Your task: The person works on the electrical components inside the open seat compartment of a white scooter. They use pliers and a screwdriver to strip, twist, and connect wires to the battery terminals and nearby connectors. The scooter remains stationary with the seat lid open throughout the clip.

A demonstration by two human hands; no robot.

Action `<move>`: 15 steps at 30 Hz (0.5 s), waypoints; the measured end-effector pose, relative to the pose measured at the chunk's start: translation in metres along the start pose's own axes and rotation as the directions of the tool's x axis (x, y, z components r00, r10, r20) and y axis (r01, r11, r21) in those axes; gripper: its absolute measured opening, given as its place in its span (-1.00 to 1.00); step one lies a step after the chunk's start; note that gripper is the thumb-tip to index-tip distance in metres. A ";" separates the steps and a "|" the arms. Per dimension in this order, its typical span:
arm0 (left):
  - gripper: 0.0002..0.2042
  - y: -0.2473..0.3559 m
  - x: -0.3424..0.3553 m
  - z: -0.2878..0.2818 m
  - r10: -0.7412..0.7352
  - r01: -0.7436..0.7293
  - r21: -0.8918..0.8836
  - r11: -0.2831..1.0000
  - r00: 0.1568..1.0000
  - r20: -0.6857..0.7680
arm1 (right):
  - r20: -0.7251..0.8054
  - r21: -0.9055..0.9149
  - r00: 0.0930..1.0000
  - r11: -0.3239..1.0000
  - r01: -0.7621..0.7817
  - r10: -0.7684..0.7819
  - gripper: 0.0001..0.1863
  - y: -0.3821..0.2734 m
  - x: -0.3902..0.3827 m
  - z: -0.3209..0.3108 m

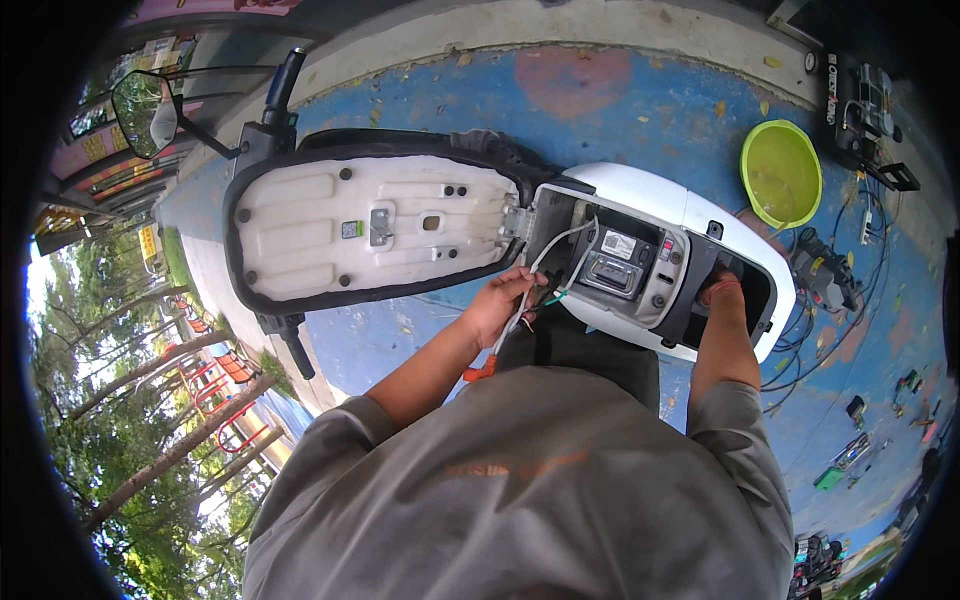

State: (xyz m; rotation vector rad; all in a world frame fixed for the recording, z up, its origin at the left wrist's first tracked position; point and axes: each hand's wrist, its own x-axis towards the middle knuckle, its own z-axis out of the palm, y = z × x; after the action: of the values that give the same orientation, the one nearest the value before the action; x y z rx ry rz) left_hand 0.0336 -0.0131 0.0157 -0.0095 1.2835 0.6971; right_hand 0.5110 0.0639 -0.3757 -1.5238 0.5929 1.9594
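A white electric scooter [632, 186] stands before me with its seat [310, 210] flipped open to the left, pale underside up. My left hand [497, 306] is closed round a grey cable [552, 245] at the near side of the open body. The cable runs up into the front of the compartment, and its orange plug [487, 371] hangs below the hand. A short green-tipped wire [557, 297] shows beside my fingers. My right hand [722, 284] reaches down into the dark rear opening [757, 308]. Its fingers are hidden there. Between the hands sits a battery-like unit [612, 275] in the compartment.
A yellow-green basin [783, 175] stands on the blue ground beyond the scooter's tail. A dark power tool [826, 270], black cables [870, 285] and scattered small tools [850, 452] lie to the right. The handlebar mirror [146, 114] sticks out at the far left.
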 end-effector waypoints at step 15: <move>-0.80 0.005 0.015 -0.007 0.071 -0.071 0.359 0.930 0.997 0.014 | -0.305 -0.205 0.913 0.955 0.216 -0.272 -0.86 0.051 -0.193 0.042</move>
State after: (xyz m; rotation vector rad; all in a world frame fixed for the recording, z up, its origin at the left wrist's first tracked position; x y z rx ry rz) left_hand 0.0264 -0.0046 0.0023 0.3389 1.4009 0.5139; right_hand 0.4806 0.0204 -0.1790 -1.9520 0.3531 1.6074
